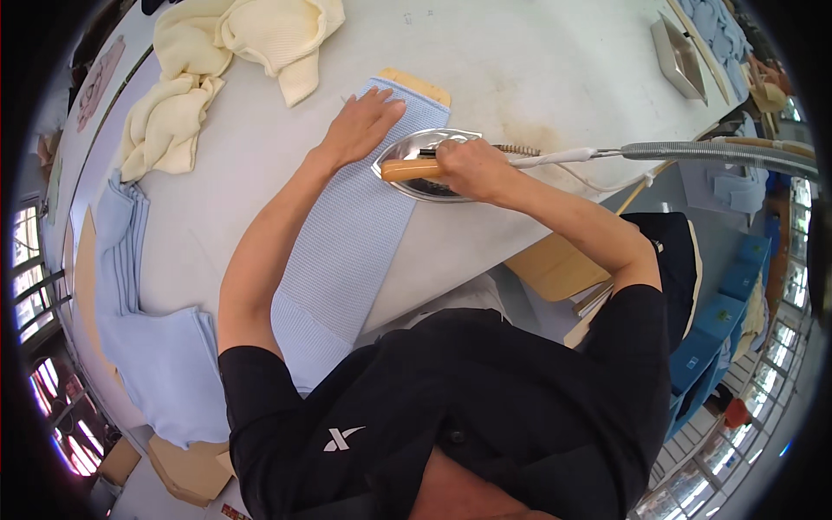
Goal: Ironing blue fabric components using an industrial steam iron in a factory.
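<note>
The right hand [468, 166] is closed in a full fist around the pale wooden handle of a shiny, pointed metal steam iron [425, 165], whose soleplate rests flat on a long strip of light blue ribbed knit fabric [347, 251]. The left hand [360, 126] lies open, palm down and fingers spread, on the far end of that strip, just beside the iron's tip, pinning the knit over a thin wooden form [420, 84] that peeks out beyond it. The strip runs across the white padded work table [537, 61] and hangs over its near edge toward the person. To press well here, the flat hand should probably keep the ribs straight and taut while staying clear of the hot plate, and the grey corrugated steam hose [719, 152] should trail freely. A heap of cream knit pieces [225, 52] and folded blue pieces [152, 347] lie to the left.
</note>
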`<act>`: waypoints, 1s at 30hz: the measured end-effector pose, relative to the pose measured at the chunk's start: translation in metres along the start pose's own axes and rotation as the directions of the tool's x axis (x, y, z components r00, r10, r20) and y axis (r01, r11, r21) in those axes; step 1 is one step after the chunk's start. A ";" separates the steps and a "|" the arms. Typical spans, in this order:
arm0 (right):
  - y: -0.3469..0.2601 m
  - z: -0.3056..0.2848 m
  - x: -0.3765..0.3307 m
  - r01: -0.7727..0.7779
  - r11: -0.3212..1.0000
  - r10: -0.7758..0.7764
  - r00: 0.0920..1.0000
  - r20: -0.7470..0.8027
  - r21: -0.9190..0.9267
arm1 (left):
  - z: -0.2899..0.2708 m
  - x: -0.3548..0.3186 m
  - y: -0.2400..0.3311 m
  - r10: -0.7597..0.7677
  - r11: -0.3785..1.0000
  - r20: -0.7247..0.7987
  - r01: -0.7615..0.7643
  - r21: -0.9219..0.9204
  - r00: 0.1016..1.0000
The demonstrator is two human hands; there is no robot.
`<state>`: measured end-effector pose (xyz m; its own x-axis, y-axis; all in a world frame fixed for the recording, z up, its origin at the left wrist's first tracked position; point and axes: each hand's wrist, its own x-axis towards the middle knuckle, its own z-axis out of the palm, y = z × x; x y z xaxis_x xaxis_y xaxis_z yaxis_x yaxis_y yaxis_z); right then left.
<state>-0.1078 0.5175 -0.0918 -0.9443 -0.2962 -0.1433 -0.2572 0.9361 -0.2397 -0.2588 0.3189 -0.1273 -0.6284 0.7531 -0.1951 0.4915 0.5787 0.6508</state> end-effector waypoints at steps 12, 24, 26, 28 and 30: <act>0.073 -0.023 -0.042 -0.285 0.959 0.284 0.957 -0.053 -0.004 | 0.018 -0.007 -0.023 -0.026 0.999 -0.102 0.030 0.037 0.994; 0.161 -0.018 -0.067 -0.580 0.787 0.564 0.814 -0.137 -0.210 | 0.021 0.052 -0.059 0.096 0.930 -0.198 -0.017 0.368 0.975; 0.168 -0.013 -0.068 -0.580 0.792 0.547 0.812 -0.201 -0.188 | 0.026 0.053 -0.067 0.137 0.899 -0.264 -0.007 0.438 0.955; 0.165 -0.009 -0.064 -0.395 0.887 0.274 0.867 -0.415 -0.238 | 0.034 0.038 -0.067 0.133 0.858 -0.214 -0.004 0.513 0.968; 0.162 -0.007 -0.061 -0.208 0.919 -0.027 0.813 -0.582 -0.335 | 0.041 0.030 -0.064 0.128 0.813 -0.164 -0.009 0.583 0.978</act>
<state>-0.0931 0.6886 -0.1155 -0.8800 -0.1564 0.4484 -0.1083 0.9854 0.1311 -0.2841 0.3176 -0.2046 -0.6507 0.7593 0.0125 0.7561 0.6463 0.1031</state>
